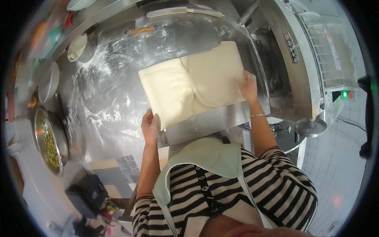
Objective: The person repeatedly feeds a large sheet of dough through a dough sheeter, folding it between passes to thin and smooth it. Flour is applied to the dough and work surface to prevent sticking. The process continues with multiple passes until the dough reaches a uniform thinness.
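Note:
A large folded sheet of pale dough spans the front part of a floured stainless-steel worktable. Its right portion is smooth and overlaps the left portion along a curved fold. My left hand grips the dough's near left corner, thumb on top and fingers beneath. At the opposite end, my right hand holds the right edge, with its thumb over the dough and its other fingers partly hidden. Whether the dough's underside touches the table cannot be told.
A steel dough-sheeting machine with a handwheel borders the right side. Left are a flour container, a white bowl and a steel bowl of chopped green filling. A long-handled brush lies at the back.

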`<action>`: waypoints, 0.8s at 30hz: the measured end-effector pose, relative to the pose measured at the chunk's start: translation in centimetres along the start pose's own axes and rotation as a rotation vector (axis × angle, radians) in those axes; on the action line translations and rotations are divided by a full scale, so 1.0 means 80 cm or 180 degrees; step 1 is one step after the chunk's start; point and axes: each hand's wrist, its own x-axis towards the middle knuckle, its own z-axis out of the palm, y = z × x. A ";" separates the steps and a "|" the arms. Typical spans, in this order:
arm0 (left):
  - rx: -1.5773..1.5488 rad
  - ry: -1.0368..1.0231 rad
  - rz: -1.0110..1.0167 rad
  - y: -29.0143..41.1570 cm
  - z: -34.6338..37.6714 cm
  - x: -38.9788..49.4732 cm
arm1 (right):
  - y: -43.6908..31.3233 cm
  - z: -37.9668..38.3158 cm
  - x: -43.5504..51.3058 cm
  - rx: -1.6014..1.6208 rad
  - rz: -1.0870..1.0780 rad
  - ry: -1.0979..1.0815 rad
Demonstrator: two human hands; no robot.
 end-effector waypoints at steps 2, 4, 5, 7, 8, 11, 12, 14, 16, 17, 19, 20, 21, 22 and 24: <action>-0.0048 -0.0198 -0.0059 -0.011 -0.006 -0.002 | 0.000 0.008 0.019 -0.0216 0.0309 0.0205; -0.0298 -0.0203 -0.0137 -0.019 -0.010 -0.009 | -0.051 0.003 0.024 -0.1410 0.0052 0.0684; -0.0262 -0.0216 -0.0151 -0.022 -0.014 -0.013 | -0.054 0.008 0.025 -0.1445 0.0245 0.0449; -0.0241 -0.0271 -0.0134 -0.033 -0.016 -0.009 | -0.048 0.006 0.047 -0.1549 0.0584 0.0044; -0.0204 -0.0166 0.0010 -0.046 -0.015 -0.006 | -0.042 0.005 0.052 -0.0984 0.0738 -0.0092; -0.0407 -0.0090 -0.0001 -0.046 -0.018 -0.019 | -0.055 0.006 0.060 0.0177 0.0834 -0.0580; -0.0507 -0.0157 0.0045 -0.058 -0.026 -0.019 | -0.081 0.006 0.059 0.0225 0.0656 -0.0740; -0.0663 -0.0323 0.0147 -0.076 -0.040 -0.018 | -0.151 0.014 0.056 0.0532 0.0169 -0.1198; -0.0530 -0.0337 0.0048 -0.064 -0.043 -0.021 | -0.196 0.042 0.053 0.0254 -0.0616 -0.1301; -0.0447 -0.0330 -0.0006 -0.056 -0.046 -0.022 | -0.231 0.057 0.042 -0.0144 -0.0749 -0.1324; -0.0409 -0.0314 -0.0050 -0.046 -0.052 -0.023 | -0.301 0.086 -0.002 0.0091 -0.0639 -0.1561; -0.0386 -0.0300 -0.0079 -0.042 -0.055 -0.022 | -0.340 0.095 -0.027 -0.0327 -0.1319 -0.1720; -0.0424 -0.0244 -0.0085 -0.040 -0.056 -0.020 | -0.367 0.103 -0.054 -0.0164 -0.1056 -0.2177; -0.0467 -0.0188 -0.0093 -0.038 -0.055 -0.018 | -0.384 0.109 -0.073 0.0000 -0.0785 -0.2628; -0.0537 -0.0158 -0.0088 -0.038 -0.050 -0.010 | -0.392 0.117 -0.085 0.0485 -0.0594 -0.2926</action>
